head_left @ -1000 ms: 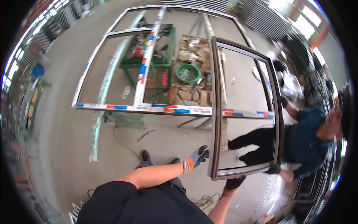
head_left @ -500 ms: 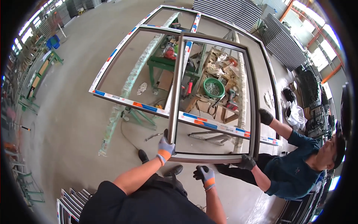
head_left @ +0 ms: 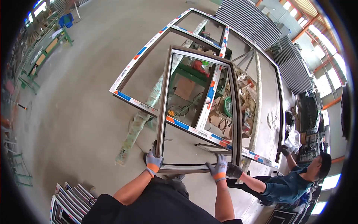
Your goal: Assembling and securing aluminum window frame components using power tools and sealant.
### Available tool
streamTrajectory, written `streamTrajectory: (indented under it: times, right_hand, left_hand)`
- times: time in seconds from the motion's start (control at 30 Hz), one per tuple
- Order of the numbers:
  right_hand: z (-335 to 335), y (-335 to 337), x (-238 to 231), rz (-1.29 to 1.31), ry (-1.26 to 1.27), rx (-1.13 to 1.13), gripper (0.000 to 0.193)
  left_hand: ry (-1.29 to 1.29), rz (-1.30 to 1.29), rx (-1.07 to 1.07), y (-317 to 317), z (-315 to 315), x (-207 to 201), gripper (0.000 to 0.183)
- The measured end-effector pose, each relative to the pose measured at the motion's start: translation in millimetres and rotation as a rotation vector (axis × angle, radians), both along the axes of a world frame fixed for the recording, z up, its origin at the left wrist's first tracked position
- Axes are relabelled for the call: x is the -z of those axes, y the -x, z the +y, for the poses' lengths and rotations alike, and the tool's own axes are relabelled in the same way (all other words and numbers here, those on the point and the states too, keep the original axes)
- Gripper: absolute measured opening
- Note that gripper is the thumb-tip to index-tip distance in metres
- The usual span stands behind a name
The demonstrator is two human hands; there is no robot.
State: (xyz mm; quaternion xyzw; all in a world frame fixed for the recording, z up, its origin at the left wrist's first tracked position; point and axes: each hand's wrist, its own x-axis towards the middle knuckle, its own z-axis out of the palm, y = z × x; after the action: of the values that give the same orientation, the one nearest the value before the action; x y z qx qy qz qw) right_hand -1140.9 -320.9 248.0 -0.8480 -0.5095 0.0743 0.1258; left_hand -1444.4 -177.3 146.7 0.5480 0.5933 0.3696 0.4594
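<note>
My left hand [head_left: 153, 160], in a grey and orange glove, grips the lower left corner of a dark brown window sash frame [head_left: 235, 112]. My right hand [head_left: 219, 168], gloved alike, holds its bottom rail near the right corner, fingers reaching over the rail. Beside it a co-worker's dark-gloved hand [head_left: 234, 171] is at the lower right corner. The sash has no glass and is tilted, overlapping a larger window frame [head_left: 130, 100] covered with printed white, blue and orange film. The co-worker's other hand [head_left: 285, 150] is by the large frame's right edge.
Wrapped support bars [head_left: 132, 136] lie beneath the large frame. Under it are a green bench [head_left: 190, 74], a cluttered worktable and a green basket [head_left: 227, 106]. The co-worker [head_left: 287, 184] stands at right. More frames [head_left: 69, 201] lean at lower left; stacked profiles [head_left: 248, 22] stand behind.
The sash has shifted left and turned. My right hand, earlier free in the air, now holds its bottom rail. The co-worker's upper hand has left the sash's right side.
</note>
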Motion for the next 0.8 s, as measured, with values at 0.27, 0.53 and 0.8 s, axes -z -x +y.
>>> streamTrajectory:
  times: [0.27,0.53,0.8]
  right_hand:
    - [46.8,-112.3,5.3,-0.235,-0.006,0.373,0.082]
    - [75.3,-274.2,80.0,0.545,-0.008,0.364,0.043]
    - [151.8,-325.8,64.7,0.951,-0.449,-0.014,0.06]
  left_hand:
    - [0.069,-0.028,0.034,34.6,48.4,-8.3,0.062]
    - [0.111,0.081,0.039,7.6,50.7,-9.8,0.065]
    - [-0.084,-0.054,-0.128,-33.4,46.6,-25.1,0.052]
